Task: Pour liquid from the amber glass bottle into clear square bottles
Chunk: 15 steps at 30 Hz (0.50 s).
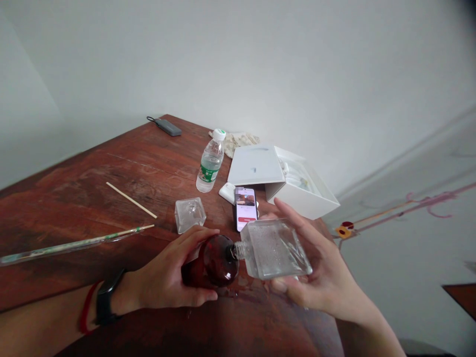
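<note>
Over the near part of the reddish-brown wooden counter [89, 198], your left hand [169, 277] is curled partway round a dark amber bottle [221, 263], thumb on the near side and fingers on the far side. The bottle leans over, its mouth towards your right. Your right hand [327, 280] is spread wide about a clear square bottle [277, 250], with the thumb at its lower edge and a finger reaching past its upper edge. You have this one tipped on its side so that its threaded neck meets the amber bottle's mouth; you cannot tell whether one sits inside the other. Wet spots show on the wood below.

Just beyond your left hand stands a clear square container [189, 214]. Behind it is a water bottle [210, 166] with a green label and white cap, upright and part full. A lit smartphone [246, 208] lies near an open white box [256, 166]. To your left are a bare wooden stick [131, 200] and a plastic-sleeved stick [78, 246]; a grey power bank [168, 127] lies towards the far corner.
</note>
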{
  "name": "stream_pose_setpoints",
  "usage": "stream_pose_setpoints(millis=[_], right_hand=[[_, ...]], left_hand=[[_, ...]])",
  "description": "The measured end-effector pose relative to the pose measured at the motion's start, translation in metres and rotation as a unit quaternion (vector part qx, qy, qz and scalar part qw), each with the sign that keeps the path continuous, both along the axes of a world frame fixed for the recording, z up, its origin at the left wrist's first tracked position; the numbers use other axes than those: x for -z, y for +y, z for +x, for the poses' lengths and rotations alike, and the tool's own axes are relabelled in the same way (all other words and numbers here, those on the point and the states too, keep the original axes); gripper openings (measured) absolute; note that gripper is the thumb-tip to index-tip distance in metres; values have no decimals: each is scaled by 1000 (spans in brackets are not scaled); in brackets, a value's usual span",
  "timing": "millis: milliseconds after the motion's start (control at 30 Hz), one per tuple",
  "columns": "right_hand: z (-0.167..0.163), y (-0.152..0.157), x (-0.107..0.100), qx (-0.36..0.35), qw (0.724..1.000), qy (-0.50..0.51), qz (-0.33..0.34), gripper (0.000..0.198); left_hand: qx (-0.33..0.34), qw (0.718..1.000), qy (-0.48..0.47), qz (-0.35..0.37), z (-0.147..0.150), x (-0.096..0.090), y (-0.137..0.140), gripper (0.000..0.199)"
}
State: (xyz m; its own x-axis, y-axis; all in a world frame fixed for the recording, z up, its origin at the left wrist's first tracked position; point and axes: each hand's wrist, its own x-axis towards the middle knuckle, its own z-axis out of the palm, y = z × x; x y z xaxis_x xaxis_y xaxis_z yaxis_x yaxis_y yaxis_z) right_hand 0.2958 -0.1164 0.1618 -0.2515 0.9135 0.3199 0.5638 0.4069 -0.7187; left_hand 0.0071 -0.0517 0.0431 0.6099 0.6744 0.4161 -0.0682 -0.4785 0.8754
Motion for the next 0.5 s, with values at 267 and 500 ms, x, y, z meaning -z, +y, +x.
stream_pose_setpoints(millis=[267,500], right_hand=[[1,-1,0,2,1000,-12,7,102],[-1,-2,-2,7,1000,-21,14,102]], left_hand=[[8,1000,-13,-11,1,1,-1,89],[6,1000,-5,8,1,2,1,89]])
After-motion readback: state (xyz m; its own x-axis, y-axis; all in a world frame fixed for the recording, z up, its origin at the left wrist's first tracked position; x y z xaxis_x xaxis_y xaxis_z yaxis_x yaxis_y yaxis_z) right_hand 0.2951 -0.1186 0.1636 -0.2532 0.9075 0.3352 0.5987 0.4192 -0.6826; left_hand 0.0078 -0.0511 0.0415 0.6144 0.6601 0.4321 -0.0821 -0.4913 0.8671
